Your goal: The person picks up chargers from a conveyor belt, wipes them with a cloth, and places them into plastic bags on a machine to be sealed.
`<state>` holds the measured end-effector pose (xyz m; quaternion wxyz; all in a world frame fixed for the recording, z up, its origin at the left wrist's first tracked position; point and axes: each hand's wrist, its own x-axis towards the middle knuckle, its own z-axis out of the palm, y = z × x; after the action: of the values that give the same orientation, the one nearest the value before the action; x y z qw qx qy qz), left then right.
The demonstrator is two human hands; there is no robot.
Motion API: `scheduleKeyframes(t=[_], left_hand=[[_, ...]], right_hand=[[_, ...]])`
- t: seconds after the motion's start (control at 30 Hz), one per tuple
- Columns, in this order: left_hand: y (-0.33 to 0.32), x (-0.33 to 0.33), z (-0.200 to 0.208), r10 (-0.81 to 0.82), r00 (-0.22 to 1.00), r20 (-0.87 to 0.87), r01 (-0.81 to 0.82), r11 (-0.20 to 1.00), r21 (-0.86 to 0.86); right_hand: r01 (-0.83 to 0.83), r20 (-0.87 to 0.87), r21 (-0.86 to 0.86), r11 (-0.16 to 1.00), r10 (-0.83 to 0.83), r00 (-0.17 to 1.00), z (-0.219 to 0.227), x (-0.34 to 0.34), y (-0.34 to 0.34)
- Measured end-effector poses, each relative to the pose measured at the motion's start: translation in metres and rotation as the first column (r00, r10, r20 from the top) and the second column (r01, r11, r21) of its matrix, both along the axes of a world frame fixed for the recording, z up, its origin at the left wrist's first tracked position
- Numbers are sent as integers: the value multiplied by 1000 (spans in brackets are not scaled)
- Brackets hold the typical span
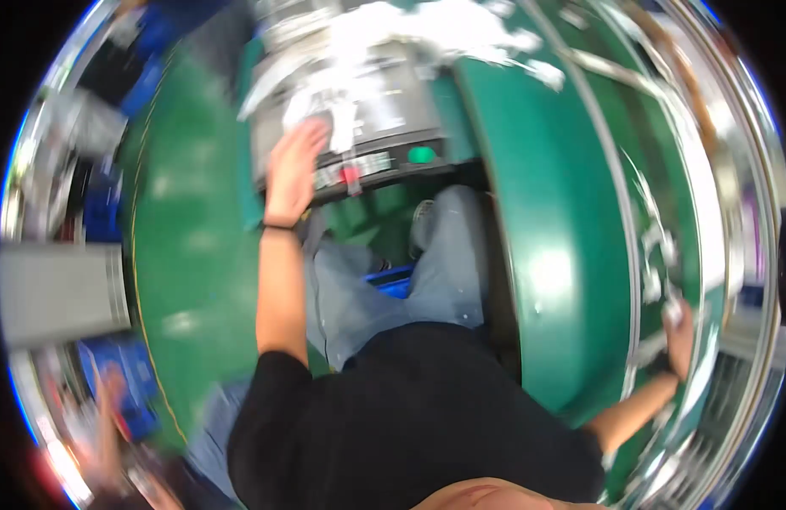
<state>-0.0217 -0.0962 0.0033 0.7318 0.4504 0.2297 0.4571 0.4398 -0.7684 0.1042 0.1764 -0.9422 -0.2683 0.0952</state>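
My left hand [298,161] lies with its fingers stretched out at the near left edge of a grey machine [393,106], beside white pieces strewn on its top. A green round button [421,155] and a red part [350,174] show on the machine's dark front panel. Far out to the right, my right hand [680,340] has its fingers closed around a small white piece [672,313], blurred by motion. More white pieces [661,246] lie in a line just beyond that hand, on the green strip.
A green worktop [550,229] runs along my right side, with a pile of white pieces [486,34] at its far end. A blue bin [393,282] is below, between my legs. At left are a grey box [62,293] and another person's arm [108,416].
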Motion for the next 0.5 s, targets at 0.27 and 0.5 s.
scheduleKeyframes(t=[0.27,0.5], left_hand=[[88,49,-3,-202,975,94,223,861,-458],[36,22,13,-223,874,432,387,857,-340]], right_hand=[[-313,15,658,685,403,915,102,-111,241],[-256,-586,661,705,699,410,3,-212,565]])
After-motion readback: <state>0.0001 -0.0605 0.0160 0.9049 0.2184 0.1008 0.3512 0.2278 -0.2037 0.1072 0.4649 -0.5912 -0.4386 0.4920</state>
